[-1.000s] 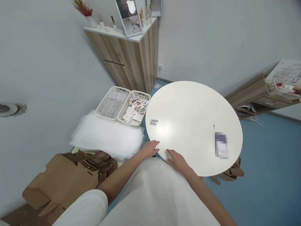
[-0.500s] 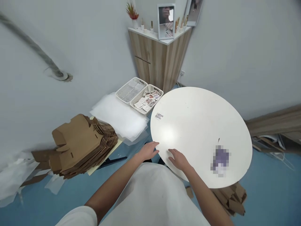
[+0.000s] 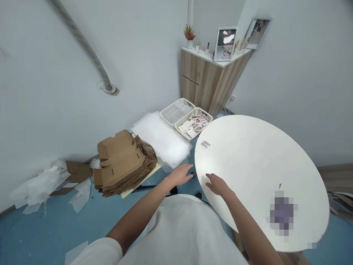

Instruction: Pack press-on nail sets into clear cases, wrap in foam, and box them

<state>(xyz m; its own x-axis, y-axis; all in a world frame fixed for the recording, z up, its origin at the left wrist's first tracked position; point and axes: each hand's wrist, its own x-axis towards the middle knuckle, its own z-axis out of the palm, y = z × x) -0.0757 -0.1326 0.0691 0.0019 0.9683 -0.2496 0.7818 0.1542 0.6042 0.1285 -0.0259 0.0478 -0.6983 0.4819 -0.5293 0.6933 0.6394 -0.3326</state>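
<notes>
My left hand [image 3: 180,174] is open and holds nothing, with its fingers pointing right. It hangs between the pile of white sheets [image 3: 158,136] and the near left rim of the round white table [image 3: 256,154]. Above that table's left edge is my right hand [image 3: 217,184], also open and without anything in it. Whether its fingertips touch the tabletop I cannot tell. A small patterned piece with rows of little shapes [image 3: 205,144] lies on the table's left part. At the right lies a purple thing, blurred by blocks [image 3: 283,212].
Flattened brown cardboard boxes [image 3: 121,158] are stacked at the left. Behind the sheets sit a basket of printed cards [image 3: 210,116] and a basket of clear packets [image 3: 162,115]. A wooden corner cabinet [image 3: 202,79] holds frames and a plant. White wrapping [image 3: 41,184] lies on the floor.
My view has turned left, so the table, baskets and cabinet appear further right. Both hands stay open and empty, at about the same distance from each other.
</notes>
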